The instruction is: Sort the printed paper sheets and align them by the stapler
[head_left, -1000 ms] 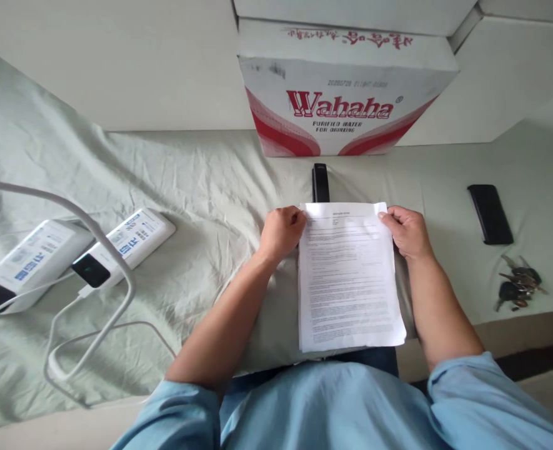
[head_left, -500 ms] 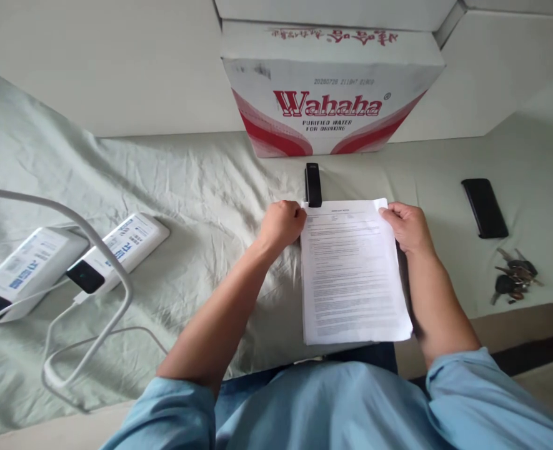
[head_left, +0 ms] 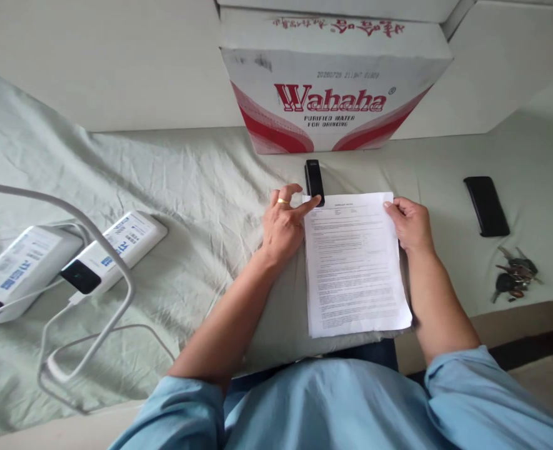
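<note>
A stack of printed paper (head_left: 355, 269) lies on the cloth in front of me, its top left corner at the front end of a black stapler (head_left: 313, 178). My left hand (head_left: 283, 228), with a ring on one finger, is beside that corner. Its thumb reaches across the corner and its tip touches the stapler's front end, while the other fingers are apart from it and partly bent. At the top right corner, my right hand (head_left: 410, 225) pinches the stack, thumb on top and fingers underneath or behind, partly hidden.
A Wahaha water carton (head_left: 337, 100) stands behind the stapler. On the right lie a black phone (head_left: 487, 206) and a bunch of keys (head_left: 515, 275). At left are two white power banks (head_left: 117, 250) with a looping white cable (head_left: 129, 287) across the wrinkled cloth.
My left hand has let go of the paper's left edge and opened, its thumb now on the stapler. The stack has shifted slightly away from me; my right hand keeps its pinch.
</note>
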